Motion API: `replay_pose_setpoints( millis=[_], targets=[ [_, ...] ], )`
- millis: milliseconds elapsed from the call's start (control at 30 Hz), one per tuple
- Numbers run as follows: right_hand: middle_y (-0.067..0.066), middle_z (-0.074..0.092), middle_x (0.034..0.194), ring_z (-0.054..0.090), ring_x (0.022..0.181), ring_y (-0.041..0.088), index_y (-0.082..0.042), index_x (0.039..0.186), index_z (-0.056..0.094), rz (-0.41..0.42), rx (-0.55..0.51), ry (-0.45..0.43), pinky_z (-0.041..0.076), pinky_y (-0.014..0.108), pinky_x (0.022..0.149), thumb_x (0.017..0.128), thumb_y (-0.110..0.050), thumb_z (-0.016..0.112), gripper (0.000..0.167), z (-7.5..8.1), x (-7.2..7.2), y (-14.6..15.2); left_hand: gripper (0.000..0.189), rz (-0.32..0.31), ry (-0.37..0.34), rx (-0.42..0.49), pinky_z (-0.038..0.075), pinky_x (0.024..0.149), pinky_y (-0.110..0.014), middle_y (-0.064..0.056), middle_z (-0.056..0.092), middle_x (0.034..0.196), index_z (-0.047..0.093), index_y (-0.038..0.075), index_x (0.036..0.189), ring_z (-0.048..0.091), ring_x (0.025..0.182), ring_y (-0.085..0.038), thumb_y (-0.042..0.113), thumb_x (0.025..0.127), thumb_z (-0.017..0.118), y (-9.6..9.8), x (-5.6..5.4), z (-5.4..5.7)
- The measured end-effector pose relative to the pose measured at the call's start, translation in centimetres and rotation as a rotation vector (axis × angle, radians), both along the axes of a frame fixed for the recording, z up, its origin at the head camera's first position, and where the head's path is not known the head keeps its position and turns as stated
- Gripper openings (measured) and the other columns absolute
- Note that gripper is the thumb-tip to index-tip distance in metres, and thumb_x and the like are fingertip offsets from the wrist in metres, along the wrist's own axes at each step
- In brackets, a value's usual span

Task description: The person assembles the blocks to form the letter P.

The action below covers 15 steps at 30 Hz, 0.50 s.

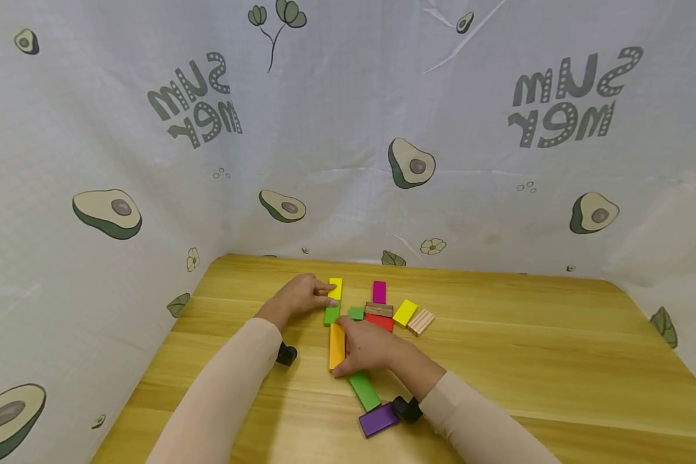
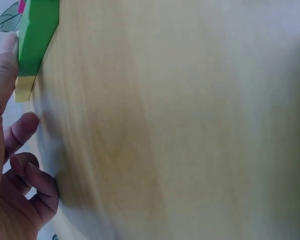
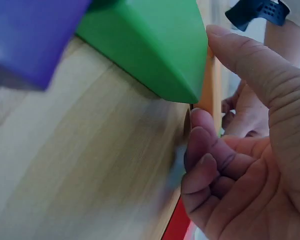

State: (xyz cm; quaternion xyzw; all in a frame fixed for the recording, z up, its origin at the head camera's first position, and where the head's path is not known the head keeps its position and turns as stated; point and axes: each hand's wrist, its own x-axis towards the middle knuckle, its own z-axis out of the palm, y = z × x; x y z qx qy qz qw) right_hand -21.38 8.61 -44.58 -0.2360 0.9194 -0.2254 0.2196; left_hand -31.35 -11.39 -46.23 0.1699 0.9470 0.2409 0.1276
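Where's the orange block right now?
In the head view, the orange block lies just left of centre, between thumb and finger of the right hand, a green block just beyond its far end.

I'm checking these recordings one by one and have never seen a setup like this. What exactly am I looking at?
There is no machine here: a person is working bare-handed. The wide picture comes from a camera worn on the head, looking forward and down; the two close ones are taken from the left wrist and the right wrist. On the wood-patterned table lie small coloured blocks, among them a purple block, a magenta block and a striped block. The left hand has its thumb against a green block and a finger at the yellow block beyond it. The right hand holds an orange block lengthwise, thumb at its near end.
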Motion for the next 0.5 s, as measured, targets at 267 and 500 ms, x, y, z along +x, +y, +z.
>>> replay_pose_setpoints(
  millis=[267,500],
  targets=[
    [0.013,0.073,0.106,0.068,0.095,0.025,0.004,0.146,0.044,-0.069,0.022,0.019,0.059,0.04,0.085,0.076,-0.052,0.087,0.1,-0.57,0.25,0.06,0.051,0.006,0.011,0.007,0.05,0.092,-0.035,-0.006,0.066,0.116,0.066,0.028,0.137,0.055,0.098,-0.017,0.047,0.09,0.075,0.03,0.09,-0.04],
    [0.02,0.064,0.137,0.063,0.124,0.032,0.007,0.146,0.048,-0.057,0.053,0.072,0.053,0.047,0.106,0.076,-0.06,0.084,0.103,-0.81,0.49,-0.78,0.051,0.006,-0.002,0.017,0.05,0.098,-0.037,-0.006,0.066,0.121,0.066,0.028,0.137,0.055,0.102,-0.017,0.046,0.091,0.076,-0.09,0.1,-0.08]
  ],
)
